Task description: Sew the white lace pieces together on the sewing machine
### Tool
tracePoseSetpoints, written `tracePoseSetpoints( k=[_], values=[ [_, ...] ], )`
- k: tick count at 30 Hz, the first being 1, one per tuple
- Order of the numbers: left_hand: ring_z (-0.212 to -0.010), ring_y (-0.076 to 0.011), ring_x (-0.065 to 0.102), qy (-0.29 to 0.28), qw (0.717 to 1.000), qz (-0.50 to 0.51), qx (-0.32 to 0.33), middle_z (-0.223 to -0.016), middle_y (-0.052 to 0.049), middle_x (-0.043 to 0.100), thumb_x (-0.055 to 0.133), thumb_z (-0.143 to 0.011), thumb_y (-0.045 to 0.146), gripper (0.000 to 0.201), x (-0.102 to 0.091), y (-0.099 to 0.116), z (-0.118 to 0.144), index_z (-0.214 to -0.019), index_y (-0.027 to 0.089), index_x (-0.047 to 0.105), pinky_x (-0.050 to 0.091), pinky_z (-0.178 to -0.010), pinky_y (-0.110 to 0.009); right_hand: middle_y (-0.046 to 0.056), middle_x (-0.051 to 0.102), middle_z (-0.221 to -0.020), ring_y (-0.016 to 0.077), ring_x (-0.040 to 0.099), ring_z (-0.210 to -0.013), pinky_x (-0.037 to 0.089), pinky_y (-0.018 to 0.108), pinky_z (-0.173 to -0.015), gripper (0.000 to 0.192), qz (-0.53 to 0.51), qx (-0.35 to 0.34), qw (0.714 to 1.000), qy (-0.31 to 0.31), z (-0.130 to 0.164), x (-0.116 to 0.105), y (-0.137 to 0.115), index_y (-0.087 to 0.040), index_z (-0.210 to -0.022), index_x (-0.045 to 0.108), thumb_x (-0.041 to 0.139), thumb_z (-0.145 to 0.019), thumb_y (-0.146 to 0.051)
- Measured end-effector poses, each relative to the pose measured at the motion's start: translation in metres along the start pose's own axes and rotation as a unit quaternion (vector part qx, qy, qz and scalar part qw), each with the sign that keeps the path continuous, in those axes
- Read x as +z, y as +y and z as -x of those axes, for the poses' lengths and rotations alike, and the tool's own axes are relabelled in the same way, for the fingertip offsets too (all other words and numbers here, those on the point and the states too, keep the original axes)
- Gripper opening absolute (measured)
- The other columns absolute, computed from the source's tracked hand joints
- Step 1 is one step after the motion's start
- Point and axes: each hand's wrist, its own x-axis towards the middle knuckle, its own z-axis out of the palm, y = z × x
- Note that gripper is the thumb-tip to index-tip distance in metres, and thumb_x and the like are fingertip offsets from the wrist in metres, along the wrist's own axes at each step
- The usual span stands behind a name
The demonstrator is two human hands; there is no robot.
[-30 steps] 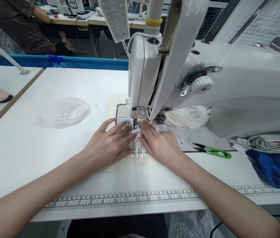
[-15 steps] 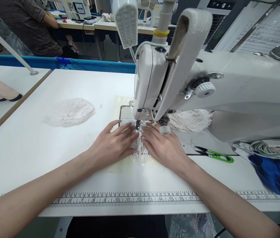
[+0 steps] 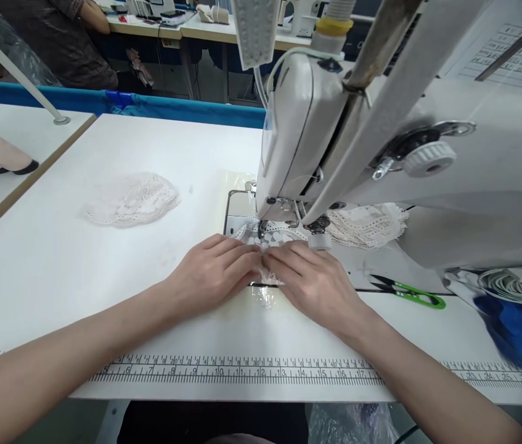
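Most of the netted lace strip (image 3: 273, 235) has fed under the needle; left hand (image 3: 212, 275) and right hand (image 3: 315, 282) press it flat-fingered.

- White lace piece (image 3: 275, 235): openwork, lying flat at the frame's centre, running under the sewing machine's needle, its near end covered by fingertips.

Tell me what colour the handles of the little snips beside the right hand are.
Green, seen in the head view: the snips.
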Motion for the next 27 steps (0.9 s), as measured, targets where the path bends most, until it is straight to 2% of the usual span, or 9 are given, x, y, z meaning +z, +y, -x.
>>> tracePoseSetpoints(
  k=[3,6,9,11,16,21,27],
  values=[
    [-0.097,-0.0243,0.065,-0.023,0.997,-0.066,0.029,-0.114,-0.011,0.071,0.054,-0.093,0.019,0.028,-0.0025,0.0027,0.0031,-0.118,0.008,0.062,0.054,-0.074,-0.036,0.008,0.071,-0.105,0.0215,0.064,-0.098,0.053,0.034,-0.077,0.021,0.019,-0.04,0.999,0.027,-0.0003,-0.0011,0.0003,-0.012,-0.097,0.069,0.05,-0.094,-0.006],
    [-0.104,-0.0248,0.064,-0.046,0.993,-0.097,0.048,-0.114,-0.012,0.071,0.05,-0.093,0.011,0.029,-0.0056,0.0035,0.0057,-0.118,0.006,0.063,0.053,-0.079,-0.036,0.008,0.072,-0.104,0.0215,0.064,-0.102,0.055,0.036,-0.084,0.022,0.009,-0.062,0.998,0.022,-0.0006,-0.0036,0.0003,-0.012,-0.096,0.07,0.049,-0.094,-0.007],
    [-0.116,-0.0257,0.061,-0.054,0.992,-0.096,0.064,-0.113,-0.013,0.071,0.049,-0.094,0.01,0.028,-0.0069,0.003,0.0063,-0.117,0.004,0.064,0.051,-0.092,-0.038,0.008,0.072,-0.102,0.0203,0.065,-0.101,0.055,0.036,-0.089,0.024,0.001,-0.057,0.998,0.019,-0.0004,-0.0038,0.0002,-0.012,-0.094,0.071,0.047,-0.093,-0.006],
    [-0.116,-0.0251,0.061,-0.056,0.991,-0.097,0.069,-0.114,-0.013,0.07,0.048,-0.095,0.01,0.029,-0.0066,0.0024,0.0064,-0.118,0.004,0.063,0.049,-0.097,-0.039,0.007,0.072,-0.101,0.0197,0.065,-0.1,0.056,0.035,-0.09,0.026,-0.002,-0.051,0.999,0.018,-0.0003,-0.0029,0.0002,-0.013,-0.093,0.071,0.046,-0.092,-0.005],
    [-0.116,-0.0231,0.062,-0.058,0.992,-0.093,0.064,-0.118,-0.012,0.069,0.046,-0.095,0.01,0.031,-0.004,0.0008,0.0087,-0.122,0.007,0.062,0.049,-0.101,-0.042,0.009,0.072,-0.102,0.0211,0.066,-0.098,0.057,0.037,-0.087,0.029,-0.015,-0.05,0.999,0.015,-0.0003,-0.0005,0.0005,-0.012,-0.093,0.071,0.044,-0.09,-0.002],
    [-0.115,-0.0246,0.062,-0.059,0.993,-0.075,0.063,-0.12,-0.013,0.068,0.049,-0.093,0.007,0.031,-0.0038,0.0,0.0076,-0.122,0.005,0.061,0.047,-0.103,-0.044,0.008,0.073,-0.101,0.0201,0.067,-0.097,0.057,0.035,-0.085,0.032,-0.007,-0.053,0.998,0.031,0.0004,0.0005,0.0016,-0.011,-0.092,0.071,0.041,-0.089,0.0],
    [-0.115,-0.0233,0.063,-0.061,0.994,-0.074,0.05,-0.12,-0.01,0.068,0.05,-0.094,0.01,0.031,-0.0022,-0.0036,0.0019,-0.123,0.008,0.061,0.044,-0.107,-0.046,0.008,0.073,-0.102,0.0196,0.067,-0.096,0.057,0.034,-0.082,0.031,0.005,-0.05,0.998,0.035,-0.0013,0.0022,0.0046,-0.01,-0.094,0.07,0.041,-0.088,0.0]
  ],
)
